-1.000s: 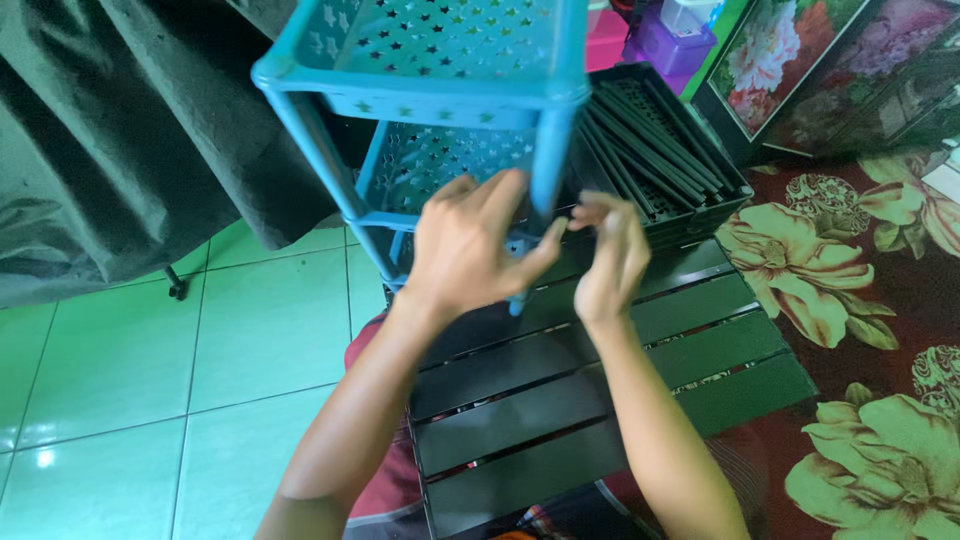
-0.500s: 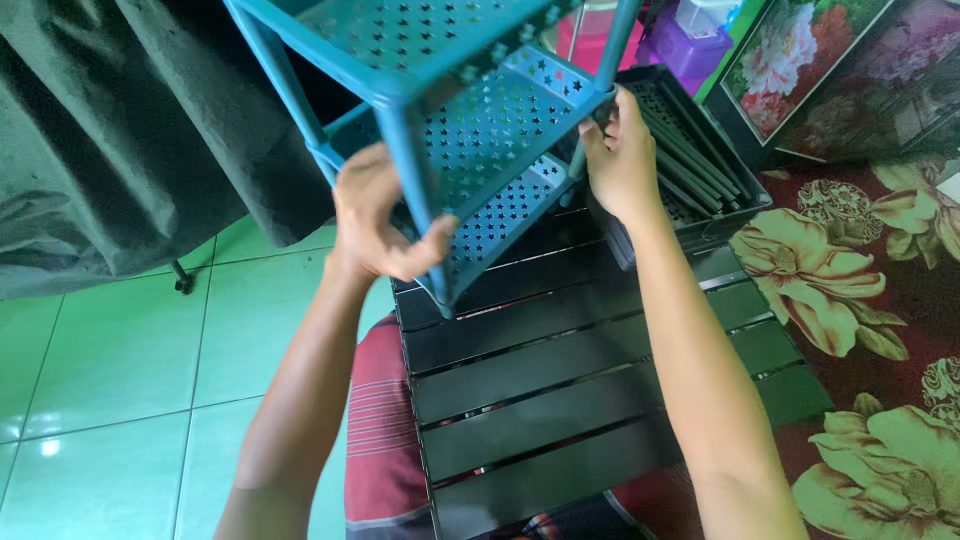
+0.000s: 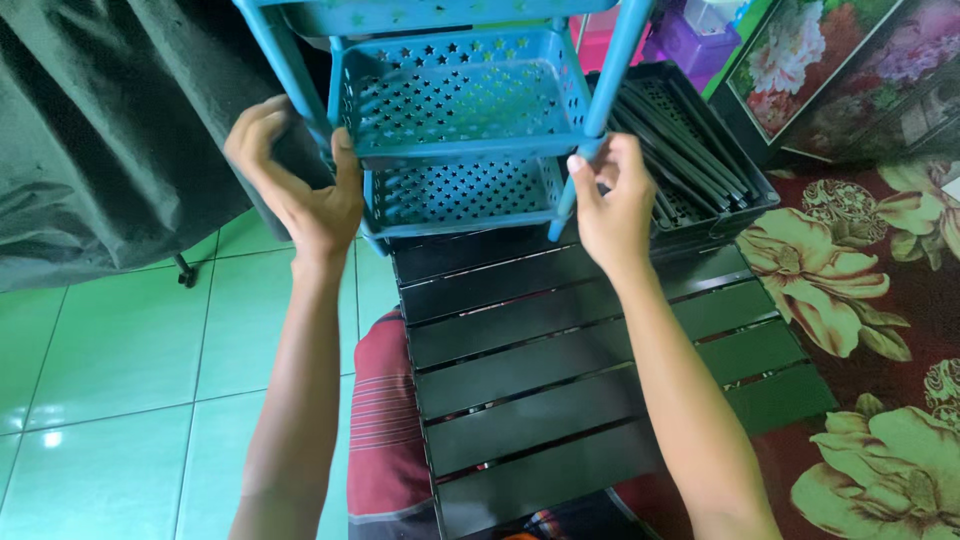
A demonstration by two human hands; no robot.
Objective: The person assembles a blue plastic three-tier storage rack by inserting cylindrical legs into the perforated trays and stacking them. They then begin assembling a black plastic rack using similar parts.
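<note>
A blue plastic tiered rack [image 3: 455, 95] with star-punched shelves stands upright at the top centre, above a black slatted panel [image 3: 560, 370] that lies across my lap. My left hand [image 3: 300, 185] grips the rack's left post and the edge of its middle shelf. My right hand [image 3: 610, 205] is closed around the right front post near the lower shelf. The rack's top shelf is cut off by the frame edge.
A black tray holding several black rods [image 3: 690, 150] lies behind the rack on the right. A flowered carpet [image 3: 880, 290] covers the floor at right, green tiles [image 3: 130, 360] at left. A dark cloth [image 3: 110, 120] hangs at upper left.
The rack was tilted with one corner toward me; now it faces me squarely and upright. My left hand moved onto the left post and my right hand came down the right post.
</note>
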